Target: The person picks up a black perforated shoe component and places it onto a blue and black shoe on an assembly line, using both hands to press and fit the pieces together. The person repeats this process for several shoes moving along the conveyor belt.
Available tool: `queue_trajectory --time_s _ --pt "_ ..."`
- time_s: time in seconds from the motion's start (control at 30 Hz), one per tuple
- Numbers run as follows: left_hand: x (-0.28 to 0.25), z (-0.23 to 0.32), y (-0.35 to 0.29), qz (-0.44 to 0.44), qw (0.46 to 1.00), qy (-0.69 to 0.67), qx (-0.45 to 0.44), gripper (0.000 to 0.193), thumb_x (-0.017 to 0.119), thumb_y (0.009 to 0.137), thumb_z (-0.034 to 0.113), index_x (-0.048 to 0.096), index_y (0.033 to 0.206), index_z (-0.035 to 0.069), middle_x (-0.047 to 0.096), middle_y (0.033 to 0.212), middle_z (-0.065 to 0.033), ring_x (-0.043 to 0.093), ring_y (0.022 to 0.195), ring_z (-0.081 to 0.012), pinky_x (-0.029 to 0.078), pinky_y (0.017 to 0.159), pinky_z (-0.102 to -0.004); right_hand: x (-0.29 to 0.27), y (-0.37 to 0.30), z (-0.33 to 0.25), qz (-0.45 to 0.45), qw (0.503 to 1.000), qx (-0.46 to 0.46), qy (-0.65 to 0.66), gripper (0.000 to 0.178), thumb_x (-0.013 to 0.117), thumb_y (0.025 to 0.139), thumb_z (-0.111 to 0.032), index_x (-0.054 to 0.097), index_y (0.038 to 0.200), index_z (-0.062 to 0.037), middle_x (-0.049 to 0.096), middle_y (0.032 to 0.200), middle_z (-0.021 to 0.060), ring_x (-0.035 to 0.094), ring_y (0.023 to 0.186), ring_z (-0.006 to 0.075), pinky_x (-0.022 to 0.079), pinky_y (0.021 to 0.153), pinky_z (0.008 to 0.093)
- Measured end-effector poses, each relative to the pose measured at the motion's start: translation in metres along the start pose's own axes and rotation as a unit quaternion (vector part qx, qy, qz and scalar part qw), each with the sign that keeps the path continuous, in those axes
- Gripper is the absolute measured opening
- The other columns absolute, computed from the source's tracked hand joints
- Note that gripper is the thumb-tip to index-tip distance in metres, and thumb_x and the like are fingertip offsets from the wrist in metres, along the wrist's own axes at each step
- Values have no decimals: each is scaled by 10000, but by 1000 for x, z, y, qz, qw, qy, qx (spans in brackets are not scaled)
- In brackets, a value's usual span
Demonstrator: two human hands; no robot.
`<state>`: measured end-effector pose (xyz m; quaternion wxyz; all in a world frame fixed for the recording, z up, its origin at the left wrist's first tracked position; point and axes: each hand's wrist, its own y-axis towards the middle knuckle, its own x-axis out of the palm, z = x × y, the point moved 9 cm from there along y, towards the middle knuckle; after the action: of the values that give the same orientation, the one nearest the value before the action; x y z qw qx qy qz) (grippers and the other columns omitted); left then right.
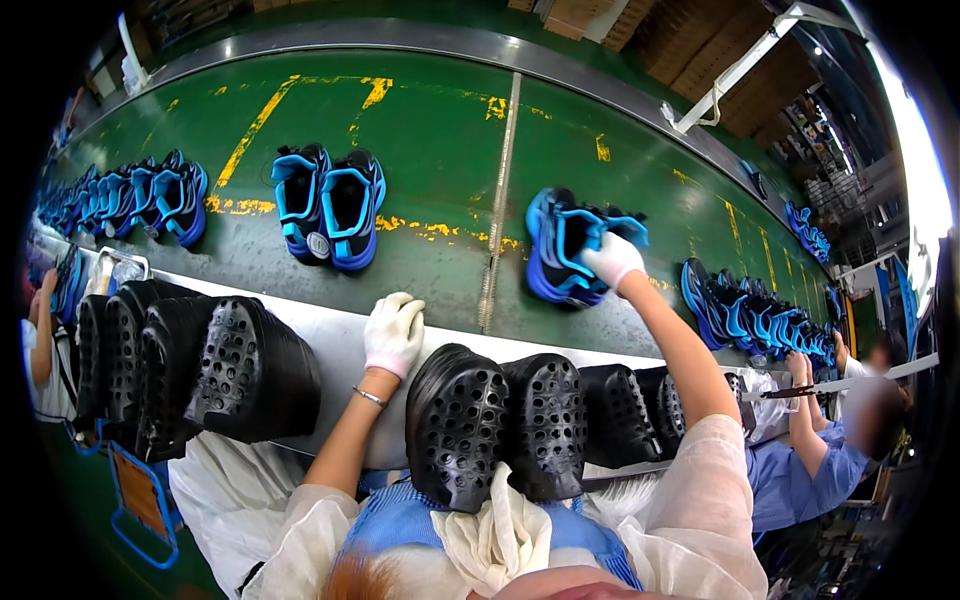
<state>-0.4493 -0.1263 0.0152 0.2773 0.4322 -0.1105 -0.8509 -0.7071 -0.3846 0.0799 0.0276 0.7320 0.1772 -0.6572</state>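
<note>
My right hand, in a white glove, grips a black and blue sneaker at its opening. Pressed against its left side is another sneaker, tilted on the green surface. My left hand, gloved too, rests with loosely bent fingers on the pale front ledge, holding nothing. Ahead of it and to the left, a pair of matching sneakers stands upright with openings facing up. Between my forearms, close to my body, lie black perforated sole-shaped stacks, perhaps insoles.
More black stacks line the ledge to the left. Rows of blue sneakers sit at the far left, with another row at right. A co-worker sits at the right. The green surface has a metal far rail.
</note>
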Motion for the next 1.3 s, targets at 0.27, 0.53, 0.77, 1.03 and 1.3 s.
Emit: queue_trajectory --time_s 0.27,0.53,0.77,1.03,1.3 --pt "4 2 1 3 1000 12 -14 90 623 771 128 687 830 106 616 920 -53 571 865 -260 475 771 -368 26 -20 -110 -39 985 -164 -44 505 531 816 -479 597 886 17 645 861 250 631 833 401 501 764 456" --pt "6 8 0 9 1000 4 -8 80 627 769 118 689 819 107 618 901 -52 573 853 -256 472 770 -365 8 -64 -91 -84 970 -229 -2 424 547 826 -422 610 889 -7 644 833 207 620 837 372 491 764 432" --pt "11 4 -1 -16 1000 -11 3 106 620 771 144 692 841 108 613 942 -63 560 882 -271 467 800 -381 -95 -131 -28 59 978 -198 27 307 579 834 -297 626 1009 -48 645 963 144 616 898 305 491 802 370" --pt "19 48 45 -81 988 -108 78 463 578 815 99 523 1273 65 566 1137 -155 526 1078 -292 420 942 -373 -182 -234 136 244 969 -24 16 253 600 852 -223 630 1021 -37 640 967 166 620 906 313 486 798 357" --pt "65 72 73 -185 979 -43 77 223 649 805 185 625 1021 132 524 796 -72 541 676 -213 461 652 -340 -159 -321 228 233 961 142 49 231 614 837 -224 650 981 -48 658 900 126 644 831 272 499 760 331"
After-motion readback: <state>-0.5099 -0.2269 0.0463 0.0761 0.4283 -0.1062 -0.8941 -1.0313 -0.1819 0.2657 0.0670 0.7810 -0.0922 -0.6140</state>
